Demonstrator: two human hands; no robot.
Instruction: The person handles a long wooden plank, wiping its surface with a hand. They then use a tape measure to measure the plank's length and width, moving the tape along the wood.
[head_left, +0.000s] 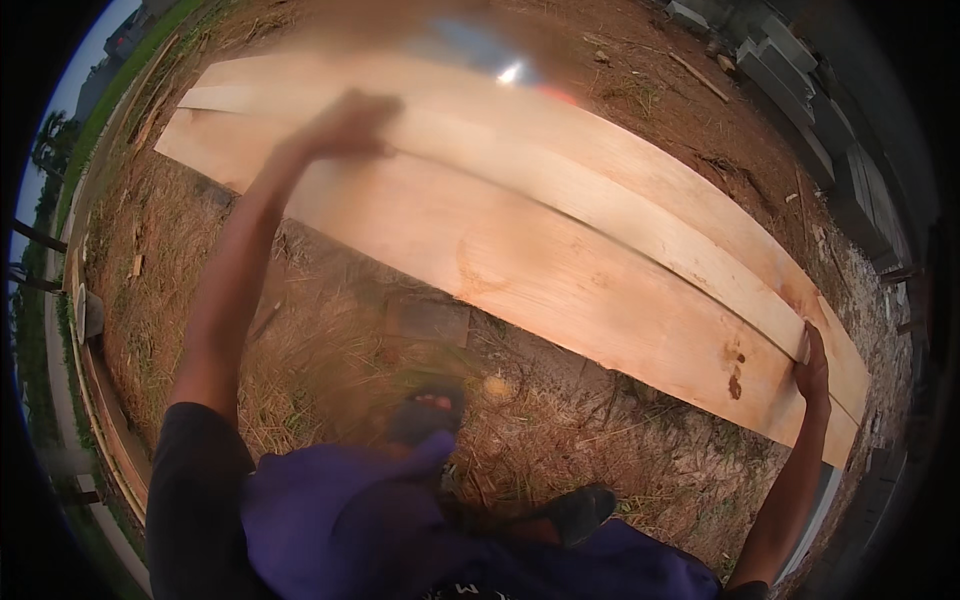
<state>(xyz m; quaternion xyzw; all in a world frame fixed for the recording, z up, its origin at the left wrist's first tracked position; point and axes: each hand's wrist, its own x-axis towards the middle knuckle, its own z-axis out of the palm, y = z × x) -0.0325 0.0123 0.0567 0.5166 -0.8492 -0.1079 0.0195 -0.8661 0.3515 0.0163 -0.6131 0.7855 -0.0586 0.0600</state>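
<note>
A long narrow wooden board (622, 240) lies lengthwise on a wide sheet of plywood (540, 255), which bears dark brown stains near its right part. My right hand (814, 367) grips the right end of the narrow board, its fingers over the end. Towards the other end, my left hand (367, 124) is over the narrow board, blurred; whether it grips the edge or only rests there cannot be told. The far edge of the plywood is partly blurred by a smear in the view.
Grey concrete blocks (795, 82) are stacked at the upper right by a wall. Dry grass and reddish soil lie under and around the plywood. A flat rectangular piece (427, 322) lies near my feet. Long timber (112, 405) runs along the left.
</note>
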